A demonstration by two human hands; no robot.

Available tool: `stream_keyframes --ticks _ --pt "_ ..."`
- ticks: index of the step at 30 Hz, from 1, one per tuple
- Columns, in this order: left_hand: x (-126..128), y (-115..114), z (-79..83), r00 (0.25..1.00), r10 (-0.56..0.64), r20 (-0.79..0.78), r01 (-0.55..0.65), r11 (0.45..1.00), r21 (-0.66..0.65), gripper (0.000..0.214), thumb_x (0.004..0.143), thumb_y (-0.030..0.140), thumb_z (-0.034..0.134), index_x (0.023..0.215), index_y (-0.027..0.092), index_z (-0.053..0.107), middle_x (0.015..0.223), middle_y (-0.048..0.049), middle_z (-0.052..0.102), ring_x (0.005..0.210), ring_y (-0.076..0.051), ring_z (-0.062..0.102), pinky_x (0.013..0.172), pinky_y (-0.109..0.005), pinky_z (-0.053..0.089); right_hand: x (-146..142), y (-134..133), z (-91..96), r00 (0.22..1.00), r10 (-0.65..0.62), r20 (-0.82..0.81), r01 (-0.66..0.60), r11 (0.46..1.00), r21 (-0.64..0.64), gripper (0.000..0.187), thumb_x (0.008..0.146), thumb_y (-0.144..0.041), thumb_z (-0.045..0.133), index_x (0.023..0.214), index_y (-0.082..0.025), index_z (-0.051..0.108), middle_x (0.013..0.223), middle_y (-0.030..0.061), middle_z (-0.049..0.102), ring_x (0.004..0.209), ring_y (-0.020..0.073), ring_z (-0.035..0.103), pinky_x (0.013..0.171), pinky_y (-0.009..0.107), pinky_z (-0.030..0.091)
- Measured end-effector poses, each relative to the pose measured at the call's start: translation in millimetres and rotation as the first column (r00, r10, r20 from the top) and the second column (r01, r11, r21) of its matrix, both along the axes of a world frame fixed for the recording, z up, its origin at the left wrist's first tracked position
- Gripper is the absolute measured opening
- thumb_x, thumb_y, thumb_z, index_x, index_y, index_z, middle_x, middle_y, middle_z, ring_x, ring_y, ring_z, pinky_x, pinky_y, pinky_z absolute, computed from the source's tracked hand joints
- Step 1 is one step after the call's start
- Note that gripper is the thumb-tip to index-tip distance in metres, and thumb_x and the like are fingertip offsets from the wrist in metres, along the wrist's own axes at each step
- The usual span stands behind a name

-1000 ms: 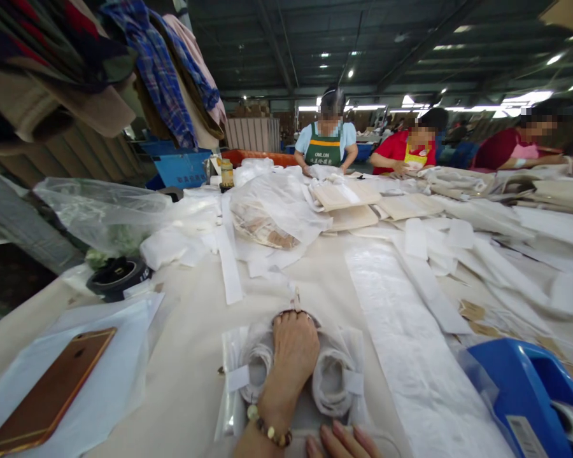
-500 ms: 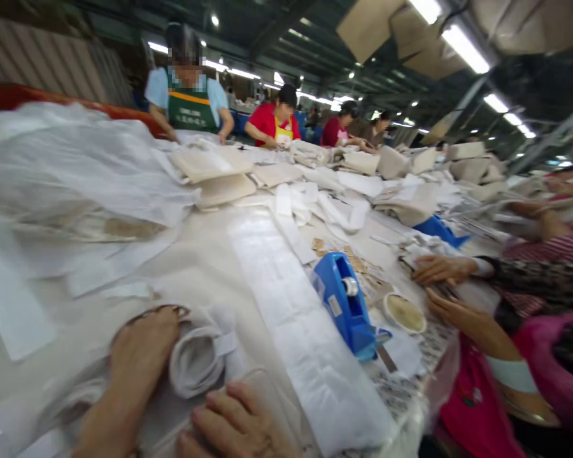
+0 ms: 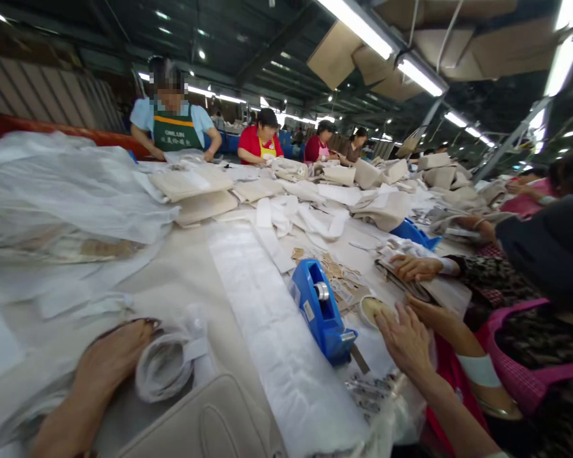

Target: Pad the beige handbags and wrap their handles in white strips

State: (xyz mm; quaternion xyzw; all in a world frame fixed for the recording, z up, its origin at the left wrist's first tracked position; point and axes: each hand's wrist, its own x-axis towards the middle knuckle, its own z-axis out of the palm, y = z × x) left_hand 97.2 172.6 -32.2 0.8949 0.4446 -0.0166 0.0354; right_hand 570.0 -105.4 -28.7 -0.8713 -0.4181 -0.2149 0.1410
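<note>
At the lower left, my left hand [image 3: 117, 353] is closed over the dark edge of a beige handbag [image 3: 207, 420], its fingertips hidden. A coil in clear wrapping [image 3: 165, 369], held by a white band, sits beside that hand on the bag. My right hand [image 3: 405, 337] reaches out on the right with fingers stretched and nothing seen in them. Its fingertips are at the rim of a small round dish [image 3: 371, 310] with a yellowish filling; whether they touch it I cannot tell. A blue tape dispenser [image 3: 322, 312] stands just left of the dish.
A long white padded strip [image 3: 267, 331] lies between bag and dispenser. Clear plastic sheeting [image 3: 67, 191] is heaped at left; beige pieces [image 3: 191, 184] and white strips pile up behind. A co-worker's hands [image 3: 415, 267] work close on the right. More people stand across the table.
My right hand has left the bag and moved right to the round dish, uncovering the bag's front. My left hand stays on the bag. The view has shifted to the right.
</note>
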Motion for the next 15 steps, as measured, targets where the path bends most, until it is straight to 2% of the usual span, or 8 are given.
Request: stream_keyframes --ticks 2,5,6,7,9,10,12,15 --pt "9 -10 12.8 0.991 0.060 -0.116 -0.061 0.998 -0.001 0.035 0.078 0.000 0.034 0.092 0.011 0.065 0.104 -0.0129 0.069 0.103 -0.023 0.062 0.096 -0.033 0.042 2 4 0.2 1.000 0.004 -0.019 -0.005 1.000 -0.016 0.053 0.089 -0.045 0.027 0.085 -0.017 0.071 0.113 0.0209 0.061 0.114 0.0406 0.049 0.086 0.062 0.041" --pt "20 -19 24.5 0.981 0.115 -0.158 -0.118 0.993 -0.007 0.036 0.081 0.001 0.035 0.098 0.011 0.064 0.108 -0.0125 0.067 0.105 -0.022 0.061 0.095 -0.031 0.043 -31 7 12.7 0.993 0.095 0.071 -0.103 0.986 0.131 0.052 0.091 -0.044 0.027 0.098 -0.012 0.067 0.119 0.0224 0.057 0.117 0.0374 0.048 0.091 0.055 0.041" --pt "22 -21 27.4 0.977 0.132 -0.165 -0.136 0.991 -0.009 0.035 0.082 0.002 0.035 0.099 0.011 0.064 0.108 -0.0130 0.067 0.105 -0.023 0.061 0.094 -0.032 0.043 -48 9 17.6 0.975 0.178 0.132 -0.202 0.960 0.196 0.046 0.092 -0.042 0.031 0.105 -0.013 0.064 0.120 0.0202 0.057 0.116 0.0344 0.049 0.092 0.052 0.041" --pt "24 -23 30.2 0.974 0.150 -0.171 -0.154 0.988 -0.010 0.034 0.084 0.003 0.034 0.099 0.010 0.064 0.107 -0.0136 0.066 0.104 -0.023 0.061 0.093 -0.033 0.044 -68 14 21.6 0.928 0.326 0.181 -0.361 0.908 0.214 0.039 0.092 -0.038 0.035 0.112 -0.016 0.060 0.120 0.0171 0.058 0.116 0.0310 0.050 0.093 0.048 0.041" --pt "28 -26 35.7 0.967 0.179 -0.180 -0.184 0.983 -0.014 0.035 0.087 0.005 0.032 0.099 0.010 0.064 0.106 -0.0142 0.066 0.102 -0.024 0.062 0.090 -0.034 0.045 -108 29 25.2 0.767 0.597 0.237 -0.633 0.764 0.124 0.030 0.091 -0.031 0.043 0.117 -0.022 0.057 0.123 0.0113 0.058 0.120 0.0283 0.048 0.096 0.045 0.038" --pt "29 -27 38.3 0.964 0.191 -0.184 -0.197 0.980 -0.017 0.035 0.087 0.005 0.031 0.099 0.010 0.063 0.105 -0.0141 0.066 0.101 -0.023 0.062 0.089 -0.034 0.045 -127 39 24.7 0.712 0.661 0.239 -0.693 0.717 0.081 0.029 0.091 -0.029 0.046 0.116 -0.023 0.058 0.125 0.0101 0.058 0.123 0.0286 0.045 0.098 0.046 0.036" --pt "32 -30 42.6 0.959 0.213 -0.188 -0.221 0.975 -0.021 0.035 0.089 0.006 0.030 0.099 0.010 0.063 0.104 -0.0137 0.067 0.100 -0.023 0.062 0.087 -0.034 0.046 -157 61 20.6 0.681 0.695 0.230 -0.719 0.695 0.029 0.027 0.090 -0.029 0.049 0.113 -0.022 0.061 0.128 0.0102 0.058 0.126 0.0307 0.042 0.103 0.051 0.029" --pt "33 -31 46.0 0.954 0.241 -0.179 -0.250 0.968 -0.026 0.035 0.090 0.007 0.029 0.098 0.012 0.062 0.101 -0.0120 0.067 0.099 -0.022 0.062 0.084 -0.033 0.046 -181 84 12.3 0.646 0.731 0.222 -0.744 0.668 -0.034 0.025 0.088 -0.033 0.053 0.105 -0.019 0.065 0.127 0.0126 0.059 0.128 0.0343 0.040 0.108 0.058 0.015"
